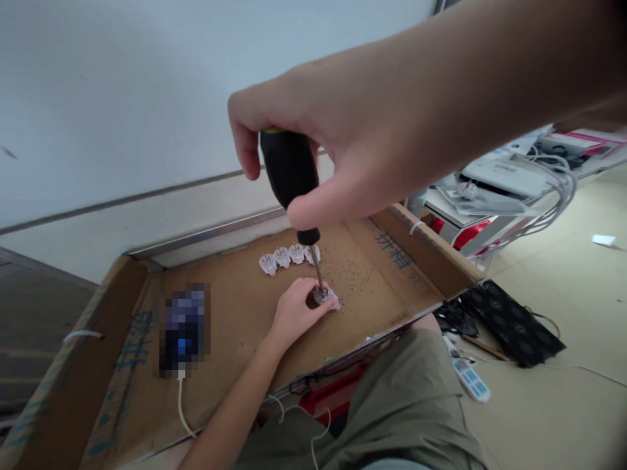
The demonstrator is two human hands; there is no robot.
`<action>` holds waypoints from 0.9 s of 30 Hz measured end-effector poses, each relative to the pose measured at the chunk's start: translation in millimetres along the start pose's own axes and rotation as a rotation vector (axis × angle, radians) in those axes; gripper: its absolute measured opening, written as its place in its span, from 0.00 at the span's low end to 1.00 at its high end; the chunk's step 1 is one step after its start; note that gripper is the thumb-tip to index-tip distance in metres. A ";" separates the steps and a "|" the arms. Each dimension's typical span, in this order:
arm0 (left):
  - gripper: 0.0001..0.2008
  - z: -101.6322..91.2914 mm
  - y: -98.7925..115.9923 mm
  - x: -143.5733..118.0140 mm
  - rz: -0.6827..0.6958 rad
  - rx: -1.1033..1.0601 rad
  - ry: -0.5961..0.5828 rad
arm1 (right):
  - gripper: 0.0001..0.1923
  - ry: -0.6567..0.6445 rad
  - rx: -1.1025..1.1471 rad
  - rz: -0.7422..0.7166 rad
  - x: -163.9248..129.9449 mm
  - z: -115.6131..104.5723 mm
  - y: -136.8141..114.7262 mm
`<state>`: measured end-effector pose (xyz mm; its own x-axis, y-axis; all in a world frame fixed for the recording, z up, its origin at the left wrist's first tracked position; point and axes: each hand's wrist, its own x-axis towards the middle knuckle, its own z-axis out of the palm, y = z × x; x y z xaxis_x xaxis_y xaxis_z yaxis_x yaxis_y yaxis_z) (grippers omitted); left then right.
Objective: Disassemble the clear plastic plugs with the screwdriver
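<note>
My right hand (313, 143) grips a black screwdriver (290, 166) by its handle, thumb low on the grip. The steel shaft points down, and its tip meets a small white plug (329, 299) on the cardboard. Around that plug close the thumb and fingers of my left hand (298, 307), pinning it from the left. Just beyond, several similar white plugs (281, 256) with metal pins stand in a row; the rightmost is partly behind the screwdriver. Many tiny dark screws (360, 277) lie scattered to the right of the row.
The work surface is a shallow cardboard tray (235, 326) with raised sides. A pixelated device with a white cable (181, 408) lies at its left. A pale wall (122, 98) rises behind. At right are a shelf with white cables (558, 189), a black panel (514, 320) and a power strip (471, 377).
</note>
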<state>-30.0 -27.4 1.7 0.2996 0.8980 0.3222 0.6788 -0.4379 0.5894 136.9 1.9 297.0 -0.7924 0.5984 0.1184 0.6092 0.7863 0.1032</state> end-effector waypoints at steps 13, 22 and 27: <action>0.12 -1.3 -2.5 0.5 0.001 -0.098 -0.020 | 0.12 0.111 0.094 -0.134 -13.1 3.4 12.8; 0.11 -2.9 0.1 -0.5 0.019 -0.098 -0.019 | 0.17 0.170 0.253 -0.178 -28.7 9.5 21.2; 0.12 -1.1 -2.7 -1.5 0.018 -0.139 -0.014 | 0.27 0.038 0.269 0.144 -22.4 2.3 18.1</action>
<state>-33.0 -27.6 0.4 0.3209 0.8900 0.3238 0.5741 -0.4547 0.6809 165.6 3.0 294.0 -0.6933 0.7047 0.1506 0.6812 0.7091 -0.1821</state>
